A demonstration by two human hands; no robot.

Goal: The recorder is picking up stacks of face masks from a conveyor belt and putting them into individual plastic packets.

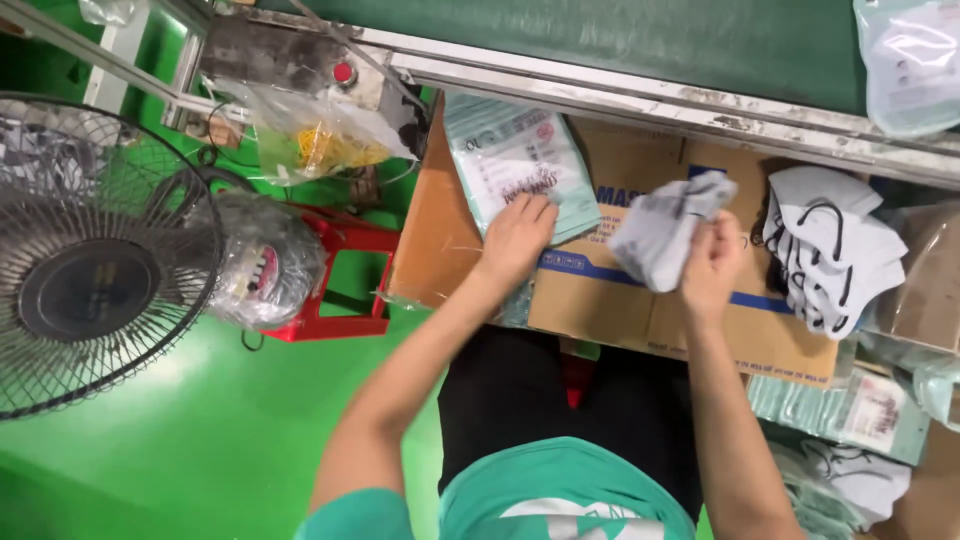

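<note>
Green floor runs all round me, glossy and bright, with a wire-caged fan at nine o'clock and a red stool beside it carrying a bundle wrapped in clear plastic. At twelve o'clock a conveyor with a dark green belt and a scuffed metal rail crosses the top of my view, and a clear bag with something yellow inside hangs by its red button.

Flattened cardboard boxes make my work surface, laid across my lap. My right hand is closed in a pinch on a grey cloth mask, which sits just past the middle of the box, toward one o'clock. I judge it very light and floppy: it bunches and sags where I am not gripping it, so it wants holding by an edge or by its ear loops, not by the loose middle. It looks neither fragile nor slippery.

My left hand lies flat, fingers together, pressing on a pale green plastic pouch at eleven o'clock. That pouch looks thin, smooth and likely slick, so a flat palm seems the sound way to keep it in place.

At three o'clock a pile of white masks with black loops rests on the box, well apart from the pinched one. More pale green pouches are stacked at four o'clock.
</note>
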